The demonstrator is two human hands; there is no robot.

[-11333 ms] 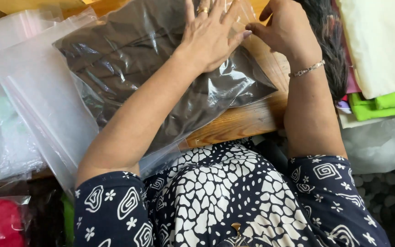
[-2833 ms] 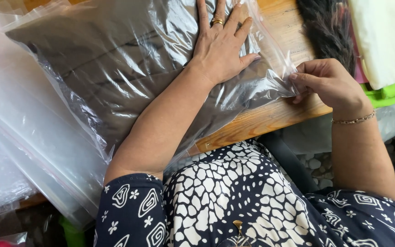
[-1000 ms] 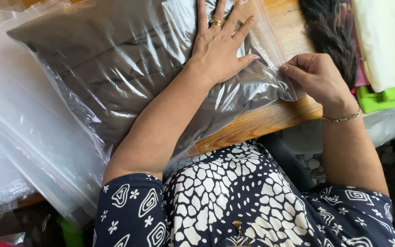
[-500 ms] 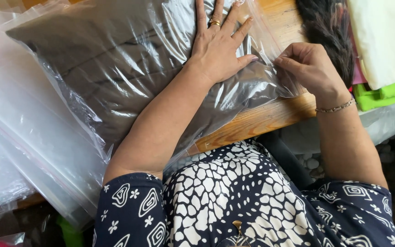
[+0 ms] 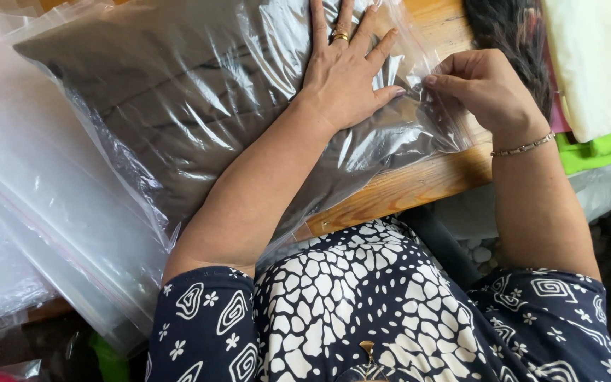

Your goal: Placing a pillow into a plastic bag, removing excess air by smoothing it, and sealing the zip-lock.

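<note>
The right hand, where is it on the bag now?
In the head view, the right hand pinches the clear bag's right edge on the wooden table, beside the left hand pressed flat on the bag.

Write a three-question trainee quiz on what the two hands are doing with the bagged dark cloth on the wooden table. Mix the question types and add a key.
1. True or false: the left hand lies flat, fingers spread, on the clear plastic bag.
2. What does the right hand do? A) lifts the green folded cloth B) pinches the bag's right edge C) rests on the person's lap
3. Fill in: the bag holds folded ____ cloth and lies on the wooden table.

Key:
1. True
2. B
3. dark brown
</note>
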